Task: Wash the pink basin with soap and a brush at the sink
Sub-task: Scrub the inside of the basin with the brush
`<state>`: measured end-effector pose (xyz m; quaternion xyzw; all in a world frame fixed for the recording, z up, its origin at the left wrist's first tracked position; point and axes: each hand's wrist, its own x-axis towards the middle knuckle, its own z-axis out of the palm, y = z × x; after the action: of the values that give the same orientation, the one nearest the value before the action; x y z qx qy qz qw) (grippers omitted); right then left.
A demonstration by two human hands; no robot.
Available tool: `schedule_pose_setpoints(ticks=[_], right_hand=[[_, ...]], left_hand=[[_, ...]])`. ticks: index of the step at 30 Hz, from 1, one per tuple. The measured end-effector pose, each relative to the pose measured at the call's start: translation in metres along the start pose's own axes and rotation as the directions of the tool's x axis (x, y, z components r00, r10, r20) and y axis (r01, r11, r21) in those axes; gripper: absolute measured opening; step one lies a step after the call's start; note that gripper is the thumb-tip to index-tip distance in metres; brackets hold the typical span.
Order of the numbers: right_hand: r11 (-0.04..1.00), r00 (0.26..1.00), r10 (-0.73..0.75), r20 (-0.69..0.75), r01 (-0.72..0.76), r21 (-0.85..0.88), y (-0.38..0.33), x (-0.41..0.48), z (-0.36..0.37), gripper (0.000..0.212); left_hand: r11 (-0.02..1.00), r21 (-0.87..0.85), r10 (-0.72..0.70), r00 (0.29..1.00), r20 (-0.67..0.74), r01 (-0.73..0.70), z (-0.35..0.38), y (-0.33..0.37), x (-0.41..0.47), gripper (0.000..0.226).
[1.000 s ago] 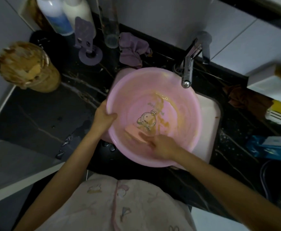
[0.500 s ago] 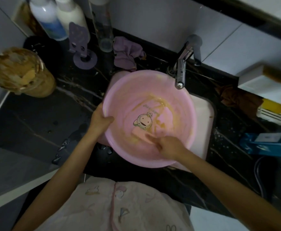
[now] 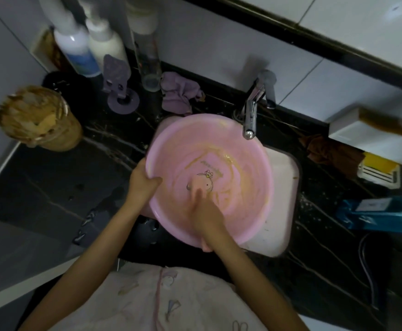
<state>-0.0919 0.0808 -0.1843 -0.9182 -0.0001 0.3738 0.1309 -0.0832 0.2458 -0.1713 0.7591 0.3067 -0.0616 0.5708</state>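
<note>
The pink basin [image 3: 247, 149] sits tilted in the white sink [image 3: 283, 211], under the chrome tap [image 3: 249, 120]. Yellow-brown smears streak its inside around a cartoon print. My left hand [image 3: 142, 182] grips the basin's left rim, thumb inside. My right hand [image 3: 207, 216] reaches over the near rim and presses its straight fingers on the basin's bottom beside the print. The fingertips are blurred, so I cannot tell whether a piece of soap lies under them. No brush shows in the head view.
Bottles [image 3: 76, 51], a purple holder [image 3: 121, 96] and a purple cloth [image 3: 178, 94] line the back of the black counter. A brown jar [image 3: 37, 118] stands at left. At right lie a brown rag [image 3: 326, 151], a white box [image 3: 362, 132] and a blue packet [image 3: 376, 211].
My right hand has slid from the near-left of the basin's bottom toward the cartoon print in the middle. My left hand has kept its grip on the rim.
</note>
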Motion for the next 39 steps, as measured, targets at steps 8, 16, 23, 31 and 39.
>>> schedule_pose_setpoints(ticks=[8,16,23,31,39], right_hand=[[0.995,0.983,0.103,-0.152,-0.103,0.007,0.028,0.04,-0.035,0.067],[0.963,0.957,-0.262,-0.124,0.267,0.027,-0.02,0.011,0.001,0.07],[0.971,0.973,0.217,-0.079,-0.206,0.12,0.019,0.006,-0.031,0.067],[0.992,0.984,-0.127,-0.122,0.128,0.005,-0.006,0.023,-0.036,0.074],[0.999,0.987,0.049,0.151,-0.049,-0.005,0.005,-0.023,-0.014,0.063]], left_hand=[[0.997,0.053,0.057,0.996,0.069,-0.061,-0.007,0.005,-0.007,0.07],[0.98,0.105,0.164,0.985,0.061,-0.169,-0.008,0.014,-0.014,0.071],[0.979,0.121,0.164,0.986,0.024,-0.166,-0.006,0.016,-0.018,0.053],[0.955,0.16,0.251,0.968,0.018,-0.25,-0.008,0.024,-0.024,0.051],[0.944,0.186,0.269,0.962,0.035,-0.271,-0.006,0.03,-0.028,0.055]])
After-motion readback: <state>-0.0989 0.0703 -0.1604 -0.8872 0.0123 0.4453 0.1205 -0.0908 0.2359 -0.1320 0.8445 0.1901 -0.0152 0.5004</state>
